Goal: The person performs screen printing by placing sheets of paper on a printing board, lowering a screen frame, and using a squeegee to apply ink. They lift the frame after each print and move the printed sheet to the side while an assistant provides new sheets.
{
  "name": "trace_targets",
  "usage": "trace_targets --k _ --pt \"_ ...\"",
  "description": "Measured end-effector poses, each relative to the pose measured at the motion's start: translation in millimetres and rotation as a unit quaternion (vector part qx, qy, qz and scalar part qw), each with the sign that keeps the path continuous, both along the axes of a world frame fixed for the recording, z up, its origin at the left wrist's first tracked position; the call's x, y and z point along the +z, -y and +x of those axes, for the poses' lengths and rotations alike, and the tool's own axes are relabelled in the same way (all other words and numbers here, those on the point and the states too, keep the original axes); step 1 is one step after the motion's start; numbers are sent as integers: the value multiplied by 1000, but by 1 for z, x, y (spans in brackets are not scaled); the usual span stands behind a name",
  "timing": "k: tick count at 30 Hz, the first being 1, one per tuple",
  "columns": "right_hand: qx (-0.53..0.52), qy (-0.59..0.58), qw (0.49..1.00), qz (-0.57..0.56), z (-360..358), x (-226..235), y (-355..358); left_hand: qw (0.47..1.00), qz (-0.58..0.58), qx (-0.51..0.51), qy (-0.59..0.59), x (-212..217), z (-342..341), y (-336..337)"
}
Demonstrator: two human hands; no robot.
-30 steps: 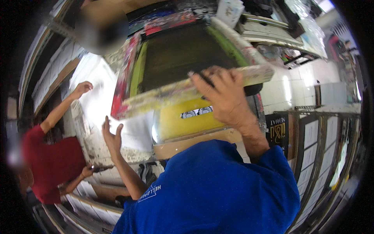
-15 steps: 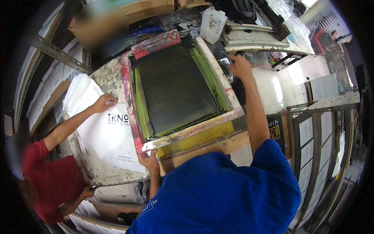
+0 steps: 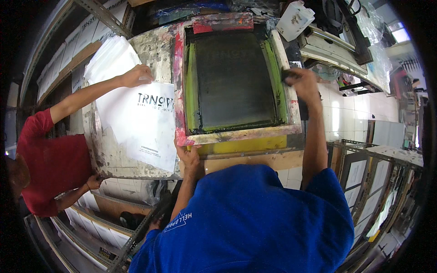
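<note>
Tracking the framed printing screen (image 3: 236, 86) on the tabletop (image 3: 157, 50), stretched lengthwise near to far, lying far and right of the left hand (image 3: 187, 159), nearest its near-left corner; can't tell whether clamped or only touching. Over to the right hand (image 3: 304, 84), with something dark (image 3: 287, 76) at blurred fingertips, can't tell whether clamped; closer to the right rail (image 3: 290, 109) than half a second ago.
</note>
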State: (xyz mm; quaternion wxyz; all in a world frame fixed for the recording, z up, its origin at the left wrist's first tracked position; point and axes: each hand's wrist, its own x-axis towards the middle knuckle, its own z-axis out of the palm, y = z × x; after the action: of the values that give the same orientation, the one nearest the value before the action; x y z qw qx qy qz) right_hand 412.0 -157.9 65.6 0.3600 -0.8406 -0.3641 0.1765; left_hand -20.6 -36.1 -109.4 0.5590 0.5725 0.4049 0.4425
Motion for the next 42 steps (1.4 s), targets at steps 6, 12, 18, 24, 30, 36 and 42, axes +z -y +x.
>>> trace_targets --k 6,12,18,24,30,36,42 --pt "117 140 976 -116 -96 -74 -12 999 8 -32 -6 2 4 -1" --pt "207 123 970 -17 -185 -111 -93 999 25 -27 -13 0 1 -1" --pt "27 231 957 -171 -120 -89 -30 996 49 -38 -61 2 -1 -3" --pt "66 84 983 -149 -150 -81 -67 999 4 -38 -20 4 1 -4" --pt "108 145 976 -117 -185 -89 -100 998 14 -48 -43 -12 -5 -4" --pt "-49 81 988 -124 -95 -69 -18 993 42 -25 -104 -3 -3 -3" --pt "10 -147 989 -18 -114 -43 -28 991 67 -40 -108 1 -3 -5"
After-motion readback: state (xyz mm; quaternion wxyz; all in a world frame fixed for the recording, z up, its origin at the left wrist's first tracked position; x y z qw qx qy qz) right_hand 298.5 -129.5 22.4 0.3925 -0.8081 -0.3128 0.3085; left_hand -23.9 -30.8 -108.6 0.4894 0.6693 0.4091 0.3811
